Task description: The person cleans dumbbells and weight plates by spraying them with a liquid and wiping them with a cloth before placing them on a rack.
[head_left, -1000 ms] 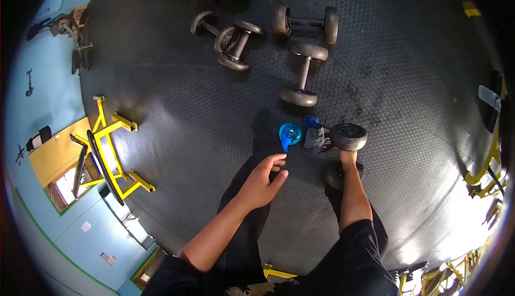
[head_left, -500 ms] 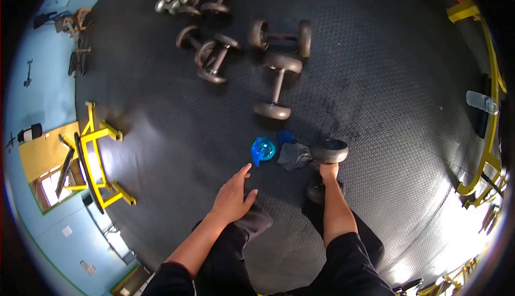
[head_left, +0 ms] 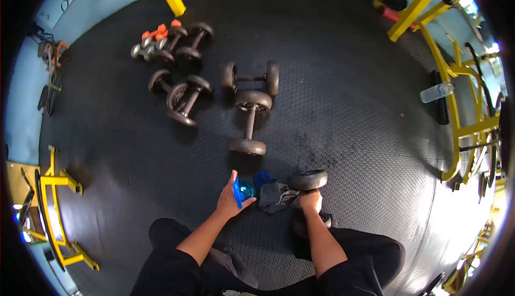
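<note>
My left hand [head_left: 228, 202] is at a blue bottle [head_left: 246, 190], its fingers along the left side and its thumb across the near side. The blue lid overlaps the palm, so part of the grip is hidden. My right hand [head_left: 311, 201] is wrapped around the handle of a dumbbell [head_left: 308, 180] with thick round ends, by my right leg. Between the hands a grey cloth-like item, perhaps gloves [head_left: 272, 195], lies on the floor against the dumbbell. A small blue object [head_left: 262, 178] sits just beyond it.
Ahead on the black textured floor [head_left: 343, 119] lie large dumbbells [head_left: 250, 121], with more dumbbells [head_left: 189, 100] to the left. Small orange dumbbells [head_left: 161, 31] are farther back. Yellow frames [head_left: 53, 180] stand at left and right. A clear bottle [head_left: 436, 92] is by the right frame.
My left hand has moved forward from short of the blue bottle to close around it. My right hand stays on the dumbbell. The view has tilted up and shifted right.
</note>
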A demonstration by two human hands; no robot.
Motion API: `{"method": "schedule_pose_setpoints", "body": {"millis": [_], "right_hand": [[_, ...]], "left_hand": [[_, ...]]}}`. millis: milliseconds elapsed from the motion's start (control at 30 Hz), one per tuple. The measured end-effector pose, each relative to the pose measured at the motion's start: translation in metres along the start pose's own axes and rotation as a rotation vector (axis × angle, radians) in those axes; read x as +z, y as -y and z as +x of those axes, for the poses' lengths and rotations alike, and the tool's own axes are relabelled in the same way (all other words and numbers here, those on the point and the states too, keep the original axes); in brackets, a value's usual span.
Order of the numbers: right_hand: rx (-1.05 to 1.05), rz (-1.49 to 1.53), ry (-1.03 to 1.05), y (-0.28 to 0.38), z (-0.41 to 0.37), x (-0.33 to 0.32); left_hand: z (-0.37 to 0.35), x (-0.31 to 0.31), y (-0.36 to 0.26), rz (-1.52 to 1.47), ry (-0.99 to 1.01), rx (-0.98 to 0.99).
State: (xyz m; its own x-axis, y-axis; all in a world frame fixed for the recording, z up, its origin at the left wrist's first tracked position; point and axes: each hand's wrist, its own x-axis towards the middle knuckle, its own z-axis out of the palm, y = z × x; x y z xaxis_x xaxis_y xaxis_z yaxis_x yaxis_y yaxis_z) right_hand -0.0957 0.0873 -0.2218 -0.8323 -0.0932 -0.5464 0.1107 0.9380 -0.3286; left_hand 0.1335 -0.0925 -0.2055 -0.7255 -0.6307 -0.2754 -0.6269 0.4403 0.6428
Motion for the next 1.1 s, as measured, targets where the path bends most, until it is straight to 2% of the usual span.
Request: {"method": "schedule_pose_setpoints", "body": {"millis": [33,100,167,200,233,300,367,467,500,567,600,700,733,767,833,900,967,1000,1033,1067,1100], "right_hand": [[0.003,-0.011,-0.004,0.0,-0.001,-0.001],[0.026,0.008,-0.016,0.001,-0.005,-0.005],[-0.053,0.006,0.06,-0.001,-0.015,-0.014],[-0.058,-0.137,0.187,0.003,-0.023,-0.028],[-0.065,-0.134,0.174,0.008,-0.035,-0.038],[-0.204,-0.498,0.199,0.013,-0.064,-0.056],[-0.267,-0.591,0.205,0.0,-0.07,-0.058],[-0.572,-0.952,0.278,-0.012,-0.102,-0.08],[-0.575,-0.961,0.276,-0.026,-0.1,-0.078],[-0.833,-1.197,0.34,-0.049,-0.092,-0.073],[-0.808,-1.096,0.308,-0.044,-0.102,-0.077],[-0.847,-1.216,0.387,-0.048,-0.092,-0.068],[-0.889,-1.166,0.343,-0.05,-0.092,-0.069],[-0.885,-1.176,0.329,-0.048,-0.091,-0.07],[-0.779,-1.086,0.466,-0.035,-0.092,-0.077],[-0.775,-1.098,0.499,-0.019,-0.083,-0.079],[-0.765,-1.153,0.715,0.021,-0.084,-0.102],[-0.757,-1.146,0.703,0.034,-0.074,-0.108],[-0.72,-1.134,0.789,0.045,-0.061,-0.109],[-0.684,-1.115,0.877,0.054,-0.05,-0.109],[-0.679,-1.1,0.873,0.062,-0.041,-0.111]], "left_hand": [[0.006,0.007,0.002,-0.133,-0.06,0.04],[0.008,0.012,0.0,-0.179,-0.118,0.077],[0.004,0.005,-0.006,-0.124,-0.203,0.219],[0.001,-0.006,-0.016,-0.13,-0.216,0.234],[-0.005,-0.018,-0.026,-0.161,-0.165,0.221],[-0.019,-0.041,-0.046,-0.193,-0.11,0.22],[-0.03,-0.06,-0.062,-0.225,-0.019,0.209],[-0.04,-0.055,-0.065,-0.328,-0.057,0.264],[-0.039,-0.05,-0.063,-0.335,-0.063,0.261],[-0.028,-0.033,-0.056,-0.428,-0.061,0.361],[-0.022,-0.028,-0.054,-0.369,-0.056,0.386],[-0.011,-0.011,-0.048,-0.28,-0.077,0.428],[-0.01,-0.006,-0.045,-0.244,-0.041,0.341],[-0.01,-0.002,-0.042,-0.254,-0.049,0.351],[-0.011,-0.011,-0.05,-0.265,0.0,0.303],[-0.009,-0.018,-0.052,-0.232,0.015,0.302],[-0.003,-0.018,-0.051,-0.306,0.064,0.286],[-0.004,-0.028,-0.059,-0.301,0.02,0.352],[-0.002,-0.031,-0.065,-0.295,0.026,0.363],[0.0,-0.034,-0.072,-0.354,0.039,0.329],[0.002,-0.037,-0.08,-0.414,0.054,0.293]]}}
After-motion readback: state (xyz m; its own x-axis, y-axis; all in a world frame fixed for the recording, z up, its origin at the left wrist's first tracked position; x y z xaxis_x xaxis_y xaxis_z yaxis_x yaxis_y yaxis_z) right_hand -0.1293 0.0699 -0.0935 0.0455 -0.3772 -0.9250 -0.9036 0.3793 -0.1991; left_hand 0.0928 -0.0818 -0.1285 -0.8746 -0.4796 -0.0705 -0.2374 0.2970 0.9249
